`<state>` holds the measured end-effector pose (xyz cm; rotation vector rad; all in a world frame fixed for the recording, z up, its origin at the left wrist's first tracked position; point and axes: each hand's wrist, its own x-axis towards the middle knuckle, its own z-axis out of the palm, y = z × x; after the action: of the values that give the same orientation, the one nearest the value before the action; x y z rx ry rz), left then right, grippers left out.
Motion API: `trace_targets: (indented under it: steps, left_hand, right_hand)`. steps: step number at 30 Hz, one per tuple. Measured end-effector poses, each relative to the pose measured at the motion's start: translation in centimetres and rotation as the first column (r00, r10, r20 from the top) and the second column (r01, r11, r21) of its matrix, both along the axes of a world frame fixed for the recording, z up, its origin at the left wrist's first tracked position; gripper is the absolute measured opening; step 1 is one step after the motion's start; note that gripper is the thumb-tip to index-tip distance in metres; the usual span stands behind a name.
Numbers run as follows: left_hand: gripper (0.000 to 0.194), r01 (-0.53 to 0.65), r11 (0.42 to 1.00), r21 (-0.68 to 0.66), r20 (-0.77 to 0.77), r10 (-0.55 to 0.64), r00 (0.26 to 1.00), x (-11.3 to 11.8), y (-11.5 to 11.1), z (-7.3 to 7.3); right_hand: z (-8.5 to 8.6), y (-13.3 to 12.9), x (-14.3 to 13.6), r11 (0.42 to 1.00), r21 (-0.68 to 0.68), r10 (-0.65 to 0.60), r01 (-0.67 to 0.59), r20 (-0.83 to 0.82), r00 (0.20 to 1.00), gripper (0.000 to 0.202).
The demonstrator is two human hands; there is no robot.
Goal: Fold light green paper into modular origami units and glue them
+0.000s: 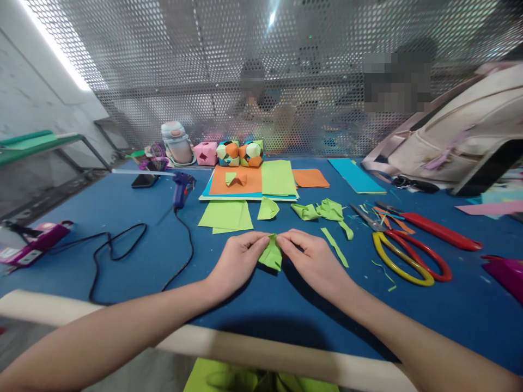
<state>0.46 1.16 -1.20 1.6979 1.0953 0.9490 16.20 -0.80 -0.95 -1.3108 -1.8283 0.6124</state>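
both hands pinching green folded paper [271, 253]

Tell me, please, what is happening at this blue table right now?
A person is pinching a small folded green paper piece between the left hand and right hand, just above the blue table. More green sheets, finished paper balls, scissors and a glue gun lie around.

It looks like a craft workshop: a blue table [122, 261] carries coloured paper sheets [253, 182], scissors [412, 261], a glue gun [182, 188] and paper balls [241, 153], with a perforated metal screen [286, 71] behind it
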Motion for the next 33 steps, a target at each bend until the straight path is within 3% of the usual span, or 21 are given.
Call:
trace_targets:
  steps: [11,22,33]
  left_hand:
    - [0.026,-0.041,0.998,-0.036,-0.023,0.04,0.999,-0.01,-0.18,0.26]
    - [0.024,-0.032,0.996,-0.082,0.004,0.033,0.999,0.05,-0.29,0.35]
    - [0.022,-0.013,0.995,-0.101,0.011,0.014,1.0,0.13,-0.25,0.41]
  right_hand:
    - [-0.01,-0.13,0.0,0.998,0.059,-0.022,0.025,-0.059,0.998,0.018]
    - [0.26,-0.09,0.02,0.998,-0.003,-0.063,0.063,-0.131,0.989,0.014]
    - [0.13,-0.06,-0.04,0.999,0.016,-0.044,0.047,-0.133,0.99,0.011]
